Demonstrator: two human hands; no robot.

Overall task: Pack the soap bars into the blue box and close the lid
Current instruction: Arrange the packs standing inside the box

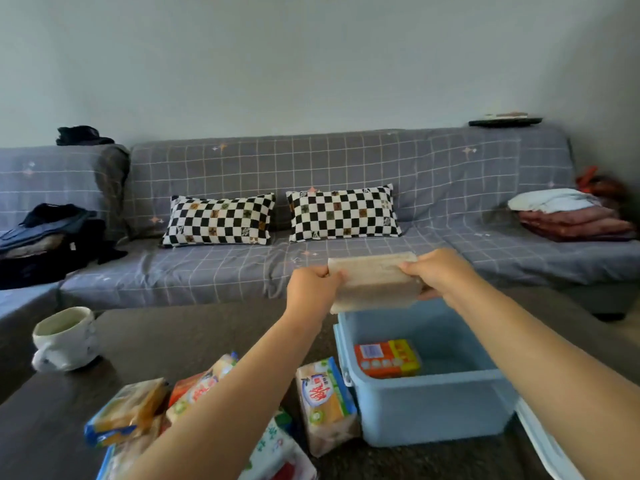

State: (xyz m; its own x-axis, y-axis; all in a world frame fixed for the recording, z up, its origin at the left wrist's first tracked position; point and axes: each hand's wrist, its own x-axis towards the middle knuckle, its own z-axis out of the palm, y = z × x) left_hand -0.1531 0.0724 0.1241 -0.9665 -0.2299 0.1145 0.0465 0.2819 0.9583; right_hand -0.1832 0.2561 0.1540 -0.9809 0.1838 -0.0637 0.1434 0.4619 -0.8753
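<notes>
Below and left of the grip, several wrapped soap bars (pixel 325 403) wait on the table. Directly beneath, the blue box (pixel 440 407) contains one orange bar (pixel 386 358), its lid off. Left hand (pixel 313 289) and right hand (pixel 438 271) clasp a pale pack (pixel 375 282) above the box's far edge.

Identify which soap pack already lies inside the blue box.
The orange and yellow pack on the blue box floor; the others lie on the table or are in hand.
</notes>
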